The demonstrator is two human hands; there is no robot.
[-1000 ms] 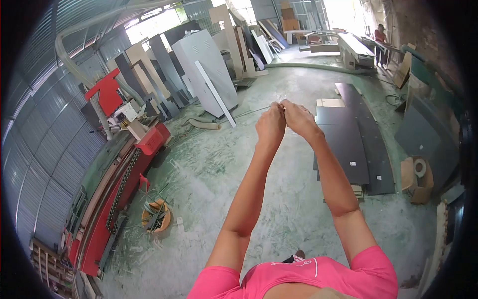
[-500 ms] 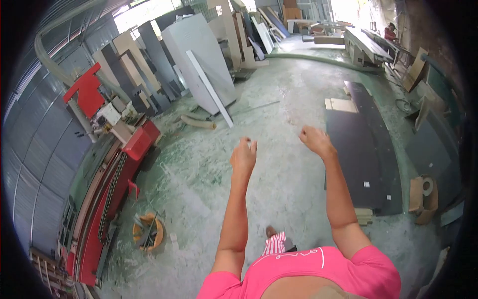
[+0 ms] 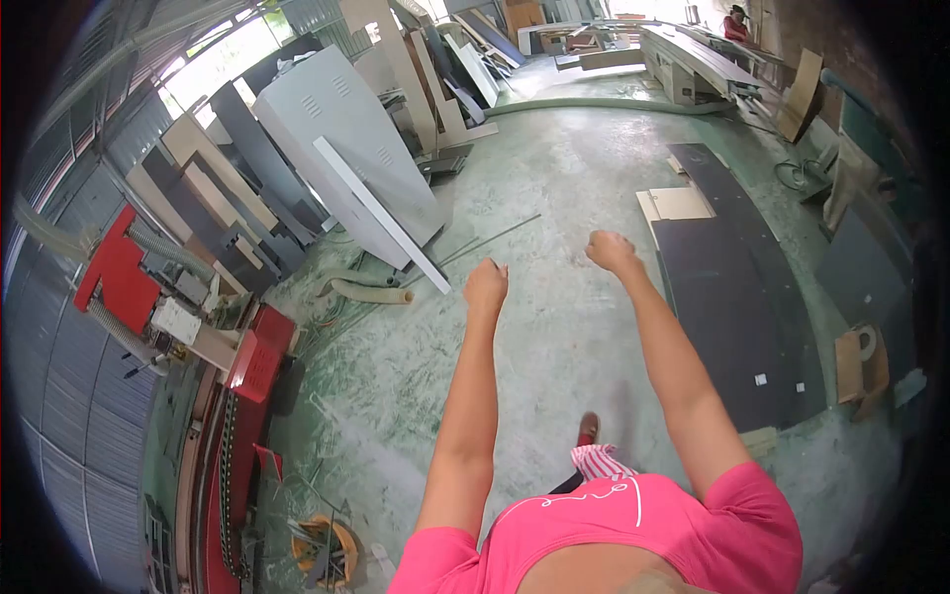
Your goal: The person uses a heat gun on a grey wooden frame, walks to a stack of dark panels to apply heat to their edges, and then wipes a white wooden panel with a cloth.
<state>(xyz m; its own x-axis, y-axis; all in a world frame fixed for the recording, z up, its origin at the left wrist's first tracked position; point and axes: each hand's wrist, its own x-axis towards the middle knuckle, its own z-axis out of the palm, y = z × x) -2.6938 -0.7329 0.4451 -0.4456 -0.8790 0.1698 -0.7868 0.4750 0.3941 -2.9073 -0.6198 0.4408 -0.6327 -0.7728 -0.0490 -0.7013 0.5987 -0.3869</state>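
My left hand [image 3: 486, 284] is stretched out in front of me with the fingers curled into a fist, and nothing shows in it. My right hand [image 3: 610, 249] is also held out as a fist, about a hand's width to the right of the left one and slightly farther away. Both hands hang in the air over the pale green concrete floor [image 3: 554, 178]. My foot [image 3: 588, 428] steps forward below them.
A red machine [image 3: 237, 396] runs along the left. White and grey boards [image 3: 346, 168] lean at the back left. Dark panels [image 3: 732, 287] lie flat on the floor at right. A cardboard box with a tape roll [image 3: 859, 358] sits far right. A person [image 3: 736, 22] stands far back.
My hands were pressed together out in front a second ago; they have parted and now sit apart as fists. The view has swung left and forward as I walk.
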